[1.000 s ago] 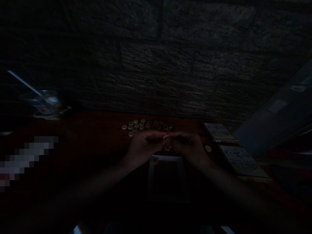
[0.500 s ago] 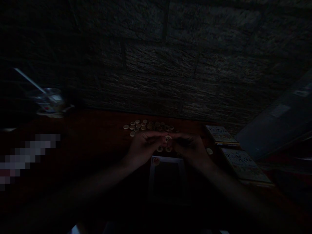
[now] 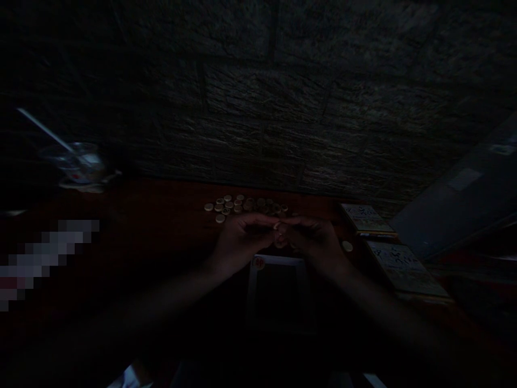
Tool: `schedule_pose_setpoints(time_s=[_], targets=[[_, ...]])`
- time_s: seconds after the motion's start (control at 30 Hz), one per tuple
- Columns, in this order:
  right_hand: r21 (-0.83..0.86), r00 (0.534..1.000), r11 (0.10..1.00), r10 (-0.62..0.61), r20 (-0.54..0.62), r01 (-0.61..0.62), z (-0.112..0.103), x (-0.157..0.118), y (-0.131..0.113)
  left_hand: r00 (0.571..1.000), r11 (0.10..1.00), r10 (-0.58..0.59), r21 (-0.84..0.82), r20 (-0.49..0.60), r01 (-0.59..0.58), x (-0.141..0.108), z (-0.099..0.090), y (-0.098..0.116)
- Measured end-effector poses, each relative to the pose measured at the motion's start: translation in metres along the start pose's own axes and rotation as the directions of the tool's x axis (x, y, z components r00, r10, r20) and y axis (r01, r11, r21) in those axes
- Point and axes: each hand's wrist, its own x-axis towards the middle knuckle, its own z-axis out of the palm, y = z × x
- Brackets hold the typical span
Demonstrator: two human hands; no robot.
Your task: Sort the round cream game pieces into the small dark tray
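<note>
In the dim head view, my left hand (image 3: 244, 237) and my right hand (image 3: 315, 242) meet at the fingertips around one round xiangqi piece (image 3: 277, 226). Both hands are closed on it, and the fingers cover most of its face. Behind them lies a loose cluster of xiangqi pieces (image 3: 229, 205) on the dark reddish table. Just below the hands is an open shallow box (image 3: 251, 293), with a red-marked piece (image 3: 259, 262) in its upper left corner. A single pale piece (image 3: 347, 246) lies to the right of my right hand.
Two flat printed boxes (image 3: 367, 218) lie on the right side of the table. A clear plastic cup (image 3: 81, 164) with a straw stands at the far left. A rough stone-block wall (image 3: 266, 102) rises behind the table, and a grey panel (image 3: 456, 188) leans at the right.
The piece between my hands has turned: its marked face showed earlier, and now only part of it is visible between the fingers. Both hands stay in nearly the same place.
</note>
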Motion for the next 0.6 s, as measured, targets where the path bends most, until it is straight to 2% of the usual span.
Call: schedule_pose_setpoints(time_s=[0.1, 0.2, 0.4, 0.6], targets=[[-0.013, 1.000, 1.000, -0.001, 0.031, 0.001, -0.0013, -0.0016, -0.0022, 0.998, 1.000, -0.015, -0.017, -0.055, 0.014, 0.0029, -0.0013, 0.0009], [0.016, 0.999, 1.000, -0.013, 0.040, 0.012, -0.0017, -0.0022, -0.0016, 0.997, 0.999, 0.029, -0.018, -0.067, -0.031, 0.0038, -0.0022, 0.0015], [0.087, 0.998, 0.996, 0.023, -0.051, -0.019, 0.0035, -0.0002, -0.0001, 0.997, 0.997, 0.075, 0.013, 0.036, -0.075, -0.0009, -0.0002, 0.0017], [0.090, 0.998, 0.995, 0.045, -0.040, -0.042, 0.0045, -0.0004, -0.0034, 0.994, 0.997, 0.069, -0.039, 0.080, -0.066, -0.0021, 0.0008, 0.0017]])
